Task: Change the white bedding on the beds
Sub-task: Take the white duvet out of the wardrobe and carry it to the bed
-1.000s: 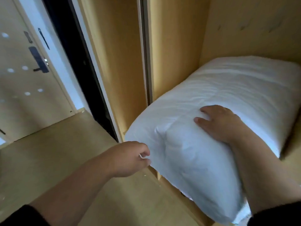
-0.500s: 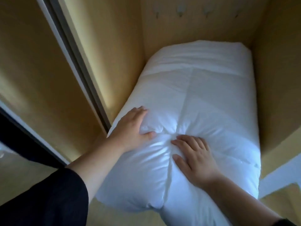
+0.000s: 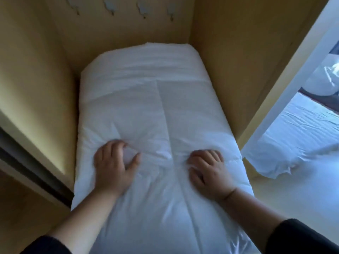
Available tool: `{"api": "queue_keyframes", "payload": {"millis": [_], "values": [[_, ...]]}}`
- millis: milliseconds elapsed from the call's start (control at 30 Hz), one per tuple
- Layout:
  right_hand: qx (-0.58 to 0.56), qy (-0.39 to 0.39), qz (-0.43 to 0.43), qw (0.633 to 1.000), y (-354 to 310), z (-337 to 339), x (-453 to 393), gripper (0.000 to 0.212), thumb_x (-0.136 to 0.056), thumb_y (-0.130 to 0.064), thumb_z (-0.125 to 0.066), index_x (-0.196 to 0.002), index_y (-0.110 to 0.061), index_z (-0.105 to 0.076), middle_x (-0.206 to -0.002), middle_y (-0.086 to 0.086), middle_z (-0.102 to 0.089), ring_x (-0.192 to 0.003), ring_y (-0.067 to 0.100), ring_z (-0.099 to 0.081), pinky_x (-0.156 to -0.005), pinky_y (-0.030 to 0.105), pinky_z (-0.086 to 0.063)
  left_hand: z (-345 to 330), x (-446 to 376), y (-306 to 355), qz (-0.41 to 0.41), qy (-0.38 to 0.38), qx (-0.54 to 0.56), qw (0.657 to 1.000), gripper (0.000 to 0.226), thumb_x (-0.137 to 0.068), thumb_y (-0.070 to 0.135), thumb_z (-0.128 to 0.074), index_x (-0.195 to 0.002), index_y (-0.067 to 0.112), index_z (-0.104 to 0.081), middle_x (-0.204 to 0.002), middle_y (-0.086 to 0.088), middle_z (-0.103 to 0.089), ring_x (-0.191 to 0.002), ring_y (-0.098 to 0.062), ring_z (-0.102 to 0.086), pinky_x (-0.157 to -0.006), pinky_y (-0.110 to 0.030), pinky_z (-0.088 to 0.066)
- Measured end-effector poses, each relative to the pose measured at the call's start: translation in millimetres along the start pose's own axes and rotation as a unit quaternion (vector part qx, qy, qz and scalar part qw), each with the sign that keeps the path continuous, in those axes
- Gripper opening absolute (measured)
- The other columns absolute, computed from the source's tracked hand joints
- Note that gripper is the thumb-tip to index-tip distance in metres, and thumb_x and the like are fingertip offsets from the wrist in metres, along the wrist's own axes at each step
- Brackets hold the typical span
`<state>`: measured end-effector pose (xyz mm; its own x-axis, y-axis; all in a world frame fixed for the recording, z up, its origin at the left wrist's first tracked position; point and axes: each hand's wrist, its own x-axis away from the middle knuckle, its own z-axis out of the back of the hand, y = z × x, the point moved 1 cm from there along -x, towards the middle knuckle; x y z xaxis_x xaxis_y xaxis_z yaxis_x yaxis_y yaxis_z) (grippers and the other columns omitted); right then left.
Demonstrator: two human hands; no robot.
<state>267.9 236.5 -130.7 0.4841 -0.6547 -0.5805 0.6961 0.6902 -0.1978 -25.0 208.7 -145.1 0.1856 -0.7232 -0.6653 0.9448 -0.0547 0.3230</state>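
A thick white folded duvet [image 3: 156, 107] lies lengthwise in a narrow wooden compartment, its far end against the back panel. My left hand [image 3: 113, 165] rests on its near left part, fingers curled and thumb spread, with fabric bunched between them. My right hand [image 3: 207, 171] sits on the near right part, fingers curled into the cloth. Creases run out from both hands. The duvet's near end hangs out over the compartment's front edge between my forearms.
Wooden walls [image 3: 36, 88] close in the compartment on the left, back and right, with several hooks [image 3: 110, 6] on the back panel. A dark sliding-door track [image 3: 27, 162] runs at the left. At the right, past a white post [image 3: 286, 92], lies a bed with a white sheet [image 3: 302, 136].
The view has swung right and squared up on the compartment. My left hand came off the duvet's edge onto its top, both hands spread apart, and their fingers have curled into the fabric.
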Motion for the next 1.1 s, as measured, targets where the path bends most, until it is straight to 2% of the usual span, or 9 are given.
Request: {"api": "queue_keyframes", "payload": {"millis": [100, 233, 333, 433, 533, 700, 900, 1000, 1100], "values": [[0.033, 0.042, -0.152, 0.987, 32, 11, -38, 0.036, -0.082, -0.042, -0.057, -0.109, -0.019, -0.066, -0.117, 0.002, -0.061, -0.108, 0.029, -0.054, -0.095, 0.039, -0.039, -7, -33, -23, 0.103, 0.015, -0.025, 0.994, 0.07, -0.08, 0.065, -0.053, -0.114, 0.004, -0.06, -0.122, -0.02, -0.059, -0.116, -0.041, -0.054, -0.1, -0.05, -0.04], [-0.044, -0.032, -0.318, 0.946, 97, 3, -99, 0.07, -0.084, -0.057, -0.068, -0.139, -0.018, -0.048, -0.142, 0.006, -0.047, -0.133, 0.031, -0.04, -0.114, 0.039, -0.031, -17, -48, -35, 0.204, -0.034, -0.032, 0.978, 0.096, -0.067, 0.082, -0.051, -0.129, 0.008, -0.047, -0.137, -0.018, -0.049, -0.126, -0.04, -0.047, -0.107, -0.051, -0.037], [-0.129, -0.048, -0.391, 0.91, 126, -25, -121, 0.094, -0.071, -0.066, -0.076, -0.145, -0.017, -0.045, -0.146, 0.009, -0.049, -0.135, 0.028, -0.046, -0.116, 0.042, -0.036, -19, -59, -42, 0.293, -0.048, -0.024, 0.955, 0.101, -0.068, 0.08, -0.063, -0.137, 0.01, -0.044, -0.14, -0.018, -0.049, -0.128, -0.039, -0.047, -0.108, -0.049, -0.04], [-0.171, -0.041, -0.413, 0.894, 139, -58, -127, 0.099, -0.065, -0.073, -0.076, -0.141, -0.017, -0.049, -0.14, 0.01, -0.054, -0.128, 0.028, -0.052, -0.111, 0.045, -0.043, -24, -66, -56, 0.364, -0.056, 0.019, 0.93, 0.105, -0.067, 0.075, -0.071, -0.145, 0.012, -0.039, -0.144, -0.018, -0.047, -0.131, -0.037, -0.047, -0.11, -0.045, -0.04], [-0.176, -0.048, -0.418, 0.89, 151, -79, -132, 0.1, -0.063, -0.082, -0.069, -0.138, -0.017, -0.051, -0.135, 0.011, -0.056, -0.126, 0.031, -0.053, -0.109, 0.047, -0.044, -31, -71, -69, 0.423, -0.071, 0.07, 0.901, 0.118, -0.057, 0.086, -0.066, -0.147, 0.015, -0.037, -0.147, -0.013, -0.049, -0.132, -0.032, -0.05, -0.109, -0.043, -0.042], [-0.026, -0.114, -0.341, 0.933, 143, -95, -125, 0.087, -0.087, -0.077, -0.044, -0.154, -0.023, -0.031, -0.153, 0.019, -0.034, -0.139, 0.04, -0.033, -0.113, 0.053, -0.031, -43, -72, -69, 0.463, -0.107, 0.062, 0.878, 0.114, -0.063, 0.081, -0.07, -0.146, 0.011, -0.037, -0.147, -0.013, -0.049, -0.132, -0.031, -0.051, -0.108, -0.039, -0.042], [-0.014, -0.185, -0.364, 0.913, 134, -69, -113, 0.073, -0.091, -0.074, -0.031, -0.156, -0.047, -0.014, -0.164, 0.017, -0.004, -0.149, 0.04, -0.012, -0.119, 0.053, -0.02, -35, -64, -86, 0.526, -0.159, 0.073, 0.832, 0.125, -0.052, 0.093, -0.064, -0.142, 0.009, -0.045, -0.138, -0.014, -0.058, -0.12, -0.033, -0.06, -0.101, -0.044, -0.049], [-0.026, -0.222, -0.394, 0.892, 131, -60, -105, 0.076, -0.091, -0.074, -0.035, -0.157, -0.046, -0.009, -0.16, 0.02, -0.017, -0.144, 0.041, -0.027, -0.117, 0.051, -0.029, -34, -64, -90, 0.528, -0.174, 0.08, 0.827, 0.124, -0.055, 0.092, -0.063, -0.144, 0.007, -0.044, -0.141, -0.016, -0.056, -0.122, -0.034, -0.059, -0.1, -0.043, -0.048], [-0.113, -0.21, -0.467, 0.852, 139, -58, -108, 0.1, -0.082, -0.078, -0.053, -0.157, -0.027, -0.012, -0.153, 0.017, -0.038, -0.135, 0.039, -0.044, -0.11, 0.046, -0.038, -36, -64, -89, 0.525, -0.171, 0.093, 0.829, 0.124, -0.054, 0.092, -0.063, -0.144, 0.007, -0.046, -0.141, -0.016, -0.056, -0.123, -0.034, -0.058, -0.101, -0.043, -0.047]]}}
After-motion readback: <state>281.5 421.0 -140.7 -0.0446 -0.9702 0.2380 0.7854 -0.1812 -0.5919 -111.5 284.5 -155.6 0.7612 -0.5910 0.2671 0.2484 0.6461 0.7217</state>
